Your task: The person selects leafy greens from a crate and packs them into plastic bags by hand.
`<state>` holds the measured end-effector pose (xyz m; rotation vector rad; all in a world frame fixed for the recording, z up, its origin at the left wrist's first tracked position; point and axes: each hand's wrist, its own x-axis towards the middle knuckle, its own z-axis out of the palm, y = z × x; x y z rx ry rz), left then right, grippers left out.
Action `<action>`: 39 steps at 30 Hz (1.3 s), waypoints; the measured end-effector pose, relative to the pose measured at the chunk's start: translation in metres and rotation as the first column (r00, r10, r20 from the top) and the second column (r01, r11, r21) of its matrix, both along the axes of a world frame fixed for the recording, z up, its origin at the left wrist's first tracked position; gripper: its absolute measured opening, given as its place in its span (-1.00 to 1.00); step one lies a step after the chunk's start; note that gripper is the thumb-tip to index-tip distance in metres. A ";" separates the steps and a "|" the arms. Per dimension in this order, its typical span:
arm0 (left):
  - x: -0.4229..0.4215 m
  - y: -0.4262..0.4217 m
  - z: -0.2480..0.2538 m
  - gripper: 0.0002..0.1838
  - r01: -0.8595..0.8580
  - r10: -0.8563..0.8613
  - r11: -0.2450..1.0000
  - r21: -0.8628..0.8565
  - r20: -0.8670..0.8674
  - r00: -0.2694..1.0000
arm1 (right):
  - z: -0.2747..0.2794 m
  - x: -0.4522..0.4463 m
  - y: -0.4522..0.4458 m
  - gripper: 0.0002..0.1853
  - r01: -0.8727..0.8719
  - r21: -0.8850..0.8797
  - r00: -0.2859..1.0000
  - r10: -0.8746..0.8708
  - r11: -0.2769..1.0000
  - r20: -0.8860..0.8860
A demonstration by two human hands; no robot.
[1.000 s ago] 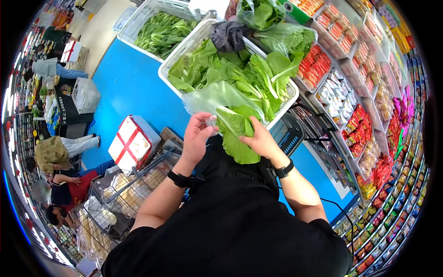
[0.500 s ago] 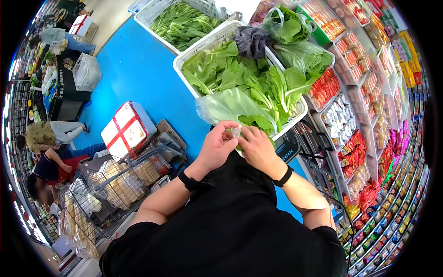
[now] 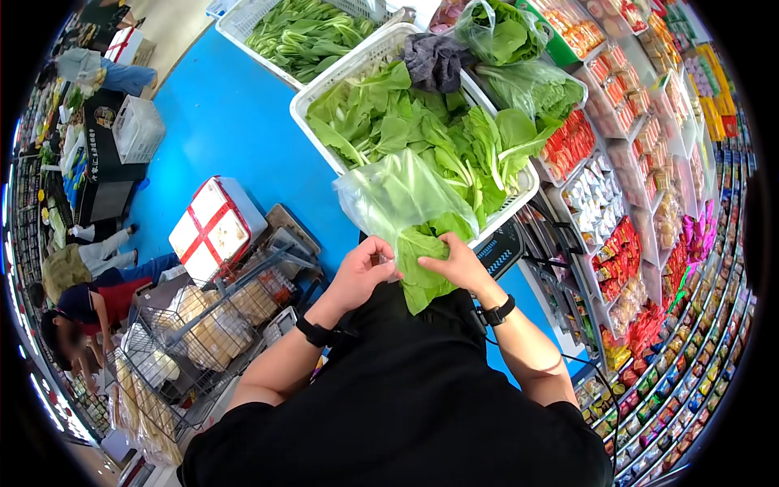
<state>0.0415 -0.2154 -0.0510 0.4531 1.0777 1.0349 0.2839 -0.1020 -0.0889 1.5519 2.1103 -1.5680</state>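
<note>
In front of me, a bunch of leafy greens (image 3: 422, 272) pokes out of a clear plastic bag (image 3: 381, 191), its leaf tips pointing toward my body. My right hand (image 3: 464, 268) grips the greens from the right, thumb lying on the leaf. On the left side, my left hand (image 3: 363, 272) is closed in a pinch beside the leaves; a small shiny, see-through bit shows at its fingertips, too small to name. Just beyond both hands stands a white crate (image 3: 312, 134) of loose greens (image 3: 406, 122), and the bag rests over its near edge.
Another crate (image 3: 243, 40) of greens stands farther off. Bagged greens (image 3: 503, 36) and packaged goods (image 3: 568, 146) fill the right. A foam box with red tape (image 3: 213, 231) and a loaded shopping cart (image 3: 195, 341) are left, near a bending person (image 3: 85, 312).
My hands have moved slightly down and apart. A broad leaf now shows between them, where a small clear strip was visible before. The bag has tipped toward me.
</note>
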 end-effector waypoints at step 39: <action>0.009 0.014 0.024 -0.79 -0.123 0.134 0.974 0.191 -0.046 0.990 | 0.054 -0.038 -0.002 -0.37 0.449 -0.746 0.466 -0.841 0.492 -0.274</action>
